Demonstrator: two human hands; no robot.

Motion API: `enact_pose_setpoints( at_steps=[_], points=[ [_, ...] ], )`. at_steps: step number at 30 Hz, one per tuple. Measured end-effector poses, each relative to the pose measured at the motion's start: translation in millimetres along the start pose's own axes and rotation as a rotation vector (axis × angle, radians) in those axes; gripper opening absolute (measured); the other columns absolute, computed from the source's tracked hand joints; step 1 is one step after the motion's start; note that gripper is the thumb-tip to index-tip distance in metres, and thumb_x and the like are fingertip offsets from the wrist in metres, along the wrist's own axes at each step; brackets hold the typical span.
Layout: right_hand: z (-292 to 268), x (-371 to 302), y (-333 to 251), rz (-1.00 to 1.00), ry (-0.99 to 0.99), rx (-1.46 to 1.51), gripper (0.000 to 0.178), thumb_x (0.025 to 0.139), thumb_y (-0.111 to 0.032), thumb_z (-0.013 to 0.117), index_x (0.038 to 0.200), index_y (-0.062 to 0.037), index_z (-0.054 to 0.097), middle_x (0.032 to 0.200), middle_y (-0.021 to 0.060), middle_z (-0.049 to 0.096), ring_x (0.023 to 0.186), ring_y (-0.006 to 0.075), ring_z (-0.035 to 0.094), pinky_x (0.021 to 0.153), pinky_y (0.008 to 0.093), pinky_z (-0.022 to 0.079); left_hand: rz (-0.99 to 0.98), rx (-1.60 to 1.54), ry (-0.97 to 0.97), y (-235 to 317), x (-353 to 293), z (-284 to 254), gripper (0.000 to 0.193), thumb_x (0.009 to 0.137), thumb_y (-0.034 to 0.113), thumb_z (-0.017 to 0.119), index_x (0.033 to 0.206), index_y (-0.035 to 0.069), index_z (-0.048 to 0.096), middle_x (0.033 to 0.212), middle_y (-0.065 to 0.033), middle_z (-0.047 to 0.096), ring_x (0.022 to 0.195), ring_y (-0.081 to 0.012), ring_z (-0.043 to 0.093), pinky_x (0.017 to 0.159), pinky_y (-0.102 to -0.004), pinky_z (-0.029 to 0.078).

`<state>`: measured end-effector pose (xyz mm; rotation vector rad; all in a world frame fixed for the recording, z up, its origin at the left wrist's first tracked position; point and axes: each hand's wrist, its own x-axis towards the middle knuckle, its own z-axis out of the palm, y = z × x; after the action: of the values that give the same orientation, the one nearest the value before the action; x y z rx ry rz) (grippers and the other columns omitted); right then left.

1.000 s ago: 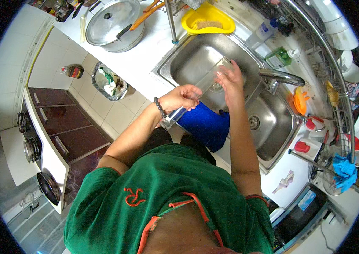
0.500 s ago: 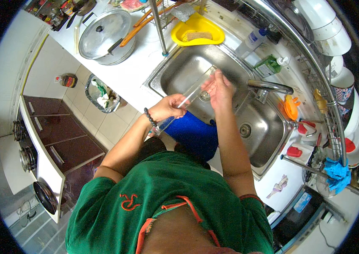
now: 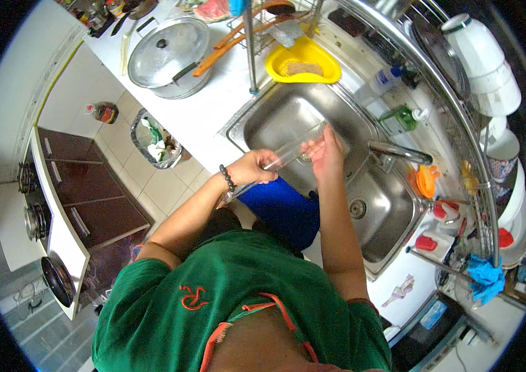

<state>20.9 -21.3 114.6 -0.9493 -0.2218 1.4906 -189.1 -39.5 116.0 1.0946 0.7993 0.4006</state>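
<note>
A long, narrow, see-through strip [image 3: 291, 150] slants partly over the steel sink [image 3: 269, 115], pale along its edges. The left hand [image 3: 254, 168] pinches it; the right hand [image 3: 326, 153] curls loosely at its far end, grip unclear from here.

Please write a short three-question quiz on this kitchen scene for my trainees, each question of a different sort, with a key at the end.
1. True or false: the person's left hand is gripping the clear strip.
2. Multiple choice: what colour is the basket that holds the tan pad?
A. Blue
B. Yellow
C. Green
3. Fill in the blank: the dark beaded bracelet is worn on the person's ____ wrist.

Key:
1. True; the fingers close around the strip.
2. B; the basket beside the sink is yellow.
3. Left.
</note>
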Motion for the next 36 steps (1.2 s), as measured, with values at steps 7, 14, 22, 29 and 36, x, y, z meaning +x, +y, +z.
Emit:
enact_pose_setpoints(
  at_steps=[7,14,22,29,36],
  points=[
    [-6,-4,-3,0.064,-0.053,-0.058,0.024,0.095,-0.024,0.040,0.097,-0.0010,0.048,0.095,0.0223,0.055,0.089,0.0363,0.056,0.086,0.0487,0.045,0.070,0.720,0.184,0,-21,-21,0.045,0.070,0.027,0.073,0.102,0.003,0.054,0.081,-0.0129,0.064,0.076,-0.0234,0.062,0.069,-0.0334,0.048],
    [-67,20,-3,0.346,-0.452,0.246,0.029,0.092,-0.028,0.047,0.093,-0.0015,0.058,0.099,0.0164,0.059,0.101,0.0336,0.053,0.094,0.0510,0.039,0.061,0.958,0.373,-10,-59,-22,0.051,0.066,0.028,0.072,0.109,0.006,0.056,0.099,-0.0155,0.062,0.092,-0.0314,0.060,0.078,-0.0392,0.048],
    [-58,32,-12,0.213,-0.491,-0.099,0.033,0.095,-0.031,0.041,0.087,-0.0028,0.058,0.089,0.0125,0.062,0.092,0.0269,0.057,0.093,0.0444,0.041,0.195,1.029,0.545,-19,-83,-30,0.047,0.067,0.032,0.071,0.105,0.008,0.056,0.095,-0.0128,0.061,0.090,-0.0310,0.059,0.073,-0.0413,0.048],
    [-26,6,-14,0.163,-0.413,-0.175,0.027,0.095,-0.025,0.042,0.084,-0.0051,0.057,0.080,0.0090,0.060,0.083,0.0232,0.058,0.087,0.0408,0.044,0.202,0.979,0.596,-18,-98,-28,0.046,0.064,0.032,0.072,0.102,0.010,0.060,0.090,-0.0112,0.064,0.087,-0.0296,0.061,0.073,-0.0398,0.048],
    [-41,27,-15,0.173,-0.439,-0.084,0.033,0.094,-0.031,0.046,0.071,-0.0079,0.050,0.067,0.0056,0.055,0.060,0.0169,0.051,0.071,0.0358,0.047,0.196,1.006,0.551,-8,-104,-18,0.045,0.067,0.030,0.071,0.105,0.011,0.058,0.097,-0.0098,0.063,0.090,-0.0283,0.060,0.074,-0.0389,0.047]
  ],
)
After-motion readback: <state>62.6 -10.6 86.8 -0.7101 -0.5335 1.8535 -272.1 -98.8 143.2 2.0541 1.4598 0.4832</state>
